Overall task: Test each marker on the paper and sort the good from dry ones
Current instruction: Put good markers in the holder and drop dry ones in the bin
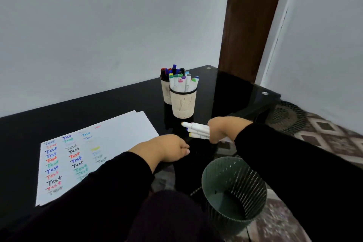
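Black glossy table (117, 104) fills most of the view, set against a grey wall. The paper (110, 139) lies on its left half, two sheets stacked slightly askew, the top one covered in rows of "Test" scribbles in blue, red, black and green, with some faint ones lower down and to the right. It is thin and light and will slide on the slick top, so it is best pinned flat with a palm when writing. A green perforated bin (233, 194) sits low at the table's near right edge, looks empty, likely for dry ones. Two beige mesh cups stand at the back: front cup (183, 104) holds white-barrelled markers with coloured caps, rear cup (166, 92) holds darker markers, all upright and crowded. The right hand (222, 129) curls round a bundle of white markers (196, 129), three cap ends showing, poking left just above or on the table, near the front cup. The barrels are stiff, light, smooth plastic and could slip or roll on the glossy surface; grip mid-barrel, caps pull off at the ends. A bundle fans out easily, so better to take one at a time. The left hand (170, 149) rests on the table beside the paper's right edge, fingers loosely curled, holding nothing visible.
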Motion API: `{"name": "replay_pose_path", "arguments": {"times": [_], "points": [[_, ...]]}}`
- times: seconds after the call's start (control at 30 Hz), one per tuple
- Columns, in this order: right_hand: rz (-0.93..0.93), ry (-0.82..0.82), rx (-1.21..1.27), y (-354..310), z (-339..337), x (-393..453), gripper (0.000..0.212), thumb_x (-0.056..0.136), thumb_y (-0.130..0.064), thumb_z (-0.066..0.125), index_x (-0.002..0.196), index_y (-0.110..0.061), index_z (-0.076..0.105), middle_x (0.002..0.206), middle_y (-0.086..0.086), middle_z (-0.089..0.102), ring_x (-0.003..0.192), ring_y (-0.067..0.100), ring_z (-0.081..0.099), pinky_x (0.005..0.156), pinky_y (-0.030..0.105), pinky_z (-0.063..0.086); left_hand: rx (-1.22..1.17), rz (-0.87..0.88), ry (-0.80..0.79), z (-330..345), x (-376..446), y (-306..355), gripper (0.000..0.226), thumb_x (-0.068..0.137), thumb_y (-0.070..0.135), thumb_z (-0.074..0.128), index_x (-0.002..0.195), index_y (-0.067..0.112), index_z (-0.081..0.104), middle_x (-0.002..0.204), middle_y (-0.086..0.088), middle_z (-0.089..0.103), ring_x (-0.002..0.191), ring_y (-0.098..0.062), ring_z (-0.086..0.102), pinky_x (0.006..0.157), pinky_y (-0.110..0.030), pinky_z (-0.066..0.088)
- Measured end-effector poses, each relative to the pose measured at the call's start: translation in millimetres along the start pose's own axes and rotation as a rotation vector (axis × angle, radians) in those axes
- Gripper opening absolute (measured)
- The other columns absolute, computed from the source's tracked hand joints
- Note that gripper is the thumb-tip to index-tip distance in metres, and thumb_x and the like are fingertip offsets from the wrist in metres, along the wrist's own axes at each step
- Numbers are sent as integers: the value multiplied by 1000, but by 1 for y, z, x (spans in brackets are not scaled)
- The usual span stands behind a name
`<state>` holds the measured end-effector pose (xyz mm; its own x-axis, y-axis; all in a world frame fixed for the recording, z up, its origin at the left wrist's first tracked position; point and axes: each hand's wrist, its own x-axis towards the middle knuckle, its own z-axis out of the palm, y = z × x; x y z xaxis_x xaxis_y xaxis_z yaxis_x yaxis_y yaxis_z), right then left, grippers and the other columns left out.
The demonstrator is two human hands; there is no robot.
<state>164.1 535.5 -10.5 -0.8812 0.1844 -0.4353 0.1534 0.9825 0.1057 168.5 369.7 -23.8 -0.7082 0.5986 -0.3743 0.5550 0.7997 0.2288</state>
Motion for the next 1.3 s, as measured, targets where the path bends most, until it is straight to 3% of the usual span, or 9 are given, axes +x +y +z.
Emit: {"name": "replay_pose_path", "arguments": {"times": [0.2,0.33,0.43,0.63,0.87,1.0,1.1,1.3], "points": [[64,-34,-12,58,25,-13,39,79,-20,65,115,-8,59,107,6,64,86,24,60,72,29,47,18,103,-86,21,28,44,40,98,35,41,136,25,47,139,5,48,128,-15,42,103,-25,31],[92,-131,31,89,54,-11,42,83,-18,64,122,-8,56,114,8,61,98,26,61,80,33,47,18,136,-190,42,53,63,40,99,35,40,136,23,48,139,4,48,128,-14,42,102,-25,31],[89,-192,83,101,83,-1,42,86,-17,63,125,-8,52,114,8,57,97,26,57,77,32,43,34,139,-263,59,73,71,40,99,34,39,137,21,47,141,4,46,129,-15,41,102,-24,30],[37,-224,145,103,160,45,45,82,-16,67,124,-5,57,119,13,62,106,30,60,86,33,48,139,142,-375,91,112,71,42,100,34,37,139,20,45,143,2,43,131,-16,39,104,-24,30],[-15,-315,193,92,233,93,42,80,-12,68,120,-5,58,116,14,63,106,30,61,90,33,49,223,141,-456,120,153,57,38,100,35,36,127,18,56,115,-5,61,95,-19,54,79,-29,41],[-42,-342,229,92,252,103,49,79,-14,69,125,-8,55,121,10,60,112,29,58,94,35,48,176,116,-489,134,167,47,41,99,36,38,135,20,49,137,0,50,125,-17,45,104,-30,35],[-31,-318,280,96,245,97,55,81,-13,69,132,-9,50,129,10,56,118,28,54,97,32,44,155,113,-492,137,169,47,43,99,36,39,139,21,44,143,3,43,131,-16,39,107,-27,30],[-71,-272,230,104,187,71,43,85,-24,67,125,-12,57,124,7,60,112,26,56,89,30,45,60,84,-390,115,157,51,44,98,37,41,140,22,42,145,3,41,133,-16,37,107,-26,30]]}}
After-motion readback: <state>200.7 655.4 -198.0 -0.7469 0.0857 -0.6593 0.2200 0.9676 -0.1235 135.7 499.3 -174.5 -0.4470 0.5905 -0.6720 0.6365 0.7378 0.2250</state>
